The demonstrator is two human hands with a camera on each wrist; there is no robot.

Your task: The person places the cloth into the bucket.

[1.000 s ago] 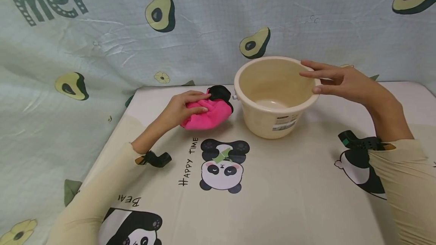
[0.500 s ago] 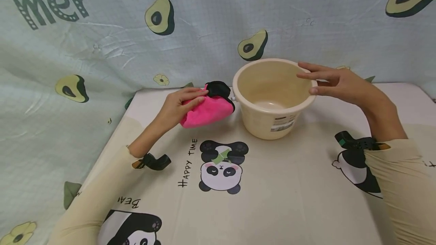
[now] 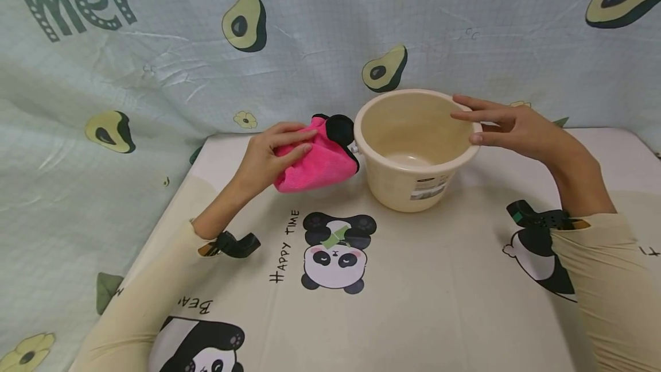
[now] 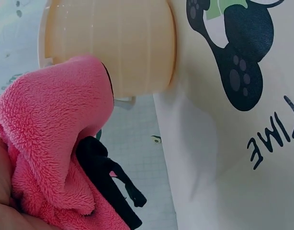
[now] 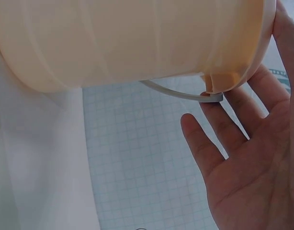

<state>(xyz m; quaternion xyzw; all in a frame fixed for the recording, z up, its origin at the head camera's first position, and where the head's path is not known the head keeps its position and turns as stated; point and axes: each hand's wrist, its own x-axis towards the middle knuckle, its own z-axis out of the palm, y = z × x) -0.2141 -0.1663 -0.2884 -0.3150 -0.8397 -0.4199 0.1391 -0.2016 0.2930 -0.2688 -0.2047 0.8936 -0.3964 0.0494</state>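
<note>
In the head view, my left hand [image 3: 268, 157] grips a pink fleecy cloth [image 3: 315, 159] with black edging, bunched up and held above the table. A black strap [image 4: 120, 179] hangs from it in the left wrist view. The cloth is just left of a cream plastic bucket [image 3: 397, 185], beside its handle pivot; whether they touch I cannot tell. The bucket stands upright, and no contents show inside. At its right rim, my right hand [image 3: 516, 125] holds on with the thumb and the first fingers, while its other fingers stay loose below, as the right wrist view shows.
A grey bucket handle [image 5: 171, 91] hangs down behind the bucket. The table cover [image 3: 413, 291] is pale, with printed pandas and lettering. Behind the table hangs a light blue curtain [image 3: 310, 45] printed with avocados.
My left hand has raised the pink cloth and moved it slightly nearer the bucket, and the cloth has tilted upward. The right hand stays on the rim.
</note>
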